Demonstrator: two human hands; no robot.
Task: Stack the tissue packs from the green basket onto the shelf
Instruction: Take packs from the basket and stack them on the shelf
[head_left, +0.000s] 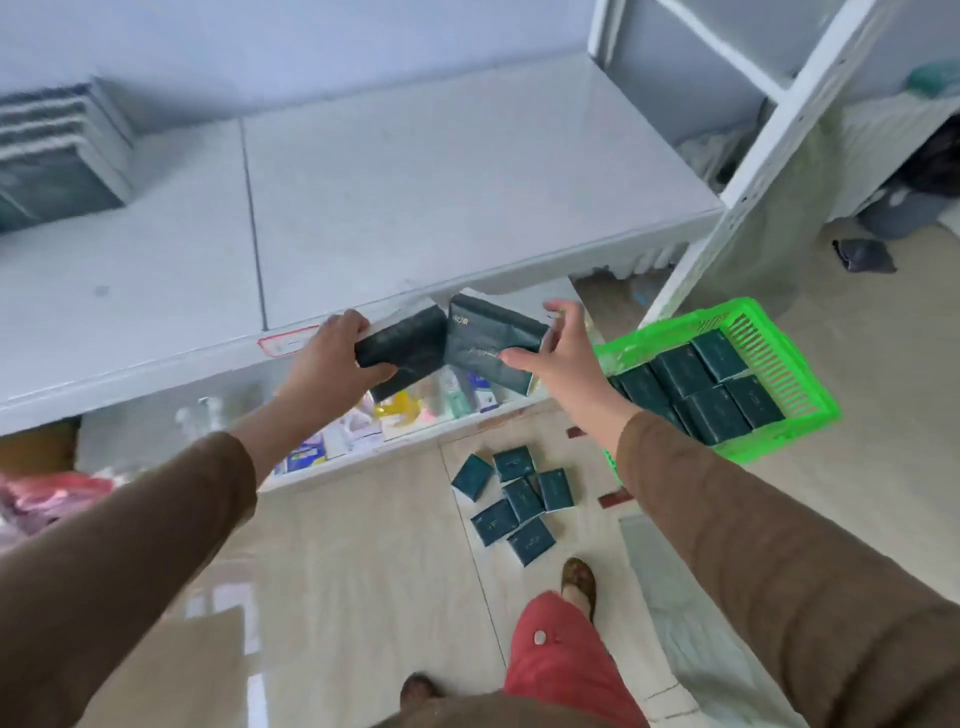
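Observation:
My left hand (335, 358) grips a dark green tissue pack (405, 348) just below the front edge of the white shelf (415, 182). My right hand (558, 353) holds a second dark green pack (488, 343) beside it, fingers spread around its right end; the two packs touch in the middle. The green basket (779, 332) sits on the floor to the right with several dark packs inside. A stack of packs (57, 156) stands at the shelf's far left.
Several loose dark green packs (519, 499) lie scattered on the tiled floor. A lower shelf (363, 431) holds mixed small goods. A white slanted frame (753, 166) stands right of the shelf. My feet and red trousers (556, 654) are below.

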